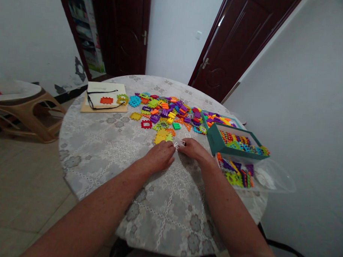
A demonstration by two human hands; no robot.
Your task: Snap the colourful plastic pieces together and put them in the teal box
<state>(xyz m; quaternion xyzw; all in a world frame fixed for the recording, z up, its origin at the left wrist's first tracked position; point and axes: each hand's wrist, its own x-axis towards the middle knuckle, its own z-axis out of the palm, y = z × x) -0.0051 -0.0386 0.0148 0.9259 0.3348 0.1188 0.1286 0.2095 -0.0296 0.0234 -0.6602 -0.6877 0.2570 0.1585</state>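
Observation:
My left hand [161,155] is closed, its fingertips pinching at the left end of a small white window-frame toy piece [180,143]. From the right, my right hand [193,148] grips the same white plastic; whether it is one piece or two joined, I cannot tell. Another white lattice piece [187,136] lies just beyond my right fingers. Yellow notched building tiles [160,136] rest on the tablecloth beyond my left hand. Farther back spreads a heap of colourful interlocking toy blocks [172,110], with a green block [176,126] at its near side.
Right of my hands stand a teal box [216,143] and a clear plastic tub [282,181], both holding colourful pieces. Black-framed glasses [104,109] lie on a board [88,107] at the back left, beside an orange tile [106,100]. A lace-patterned cloth [168,211] covers the round table.

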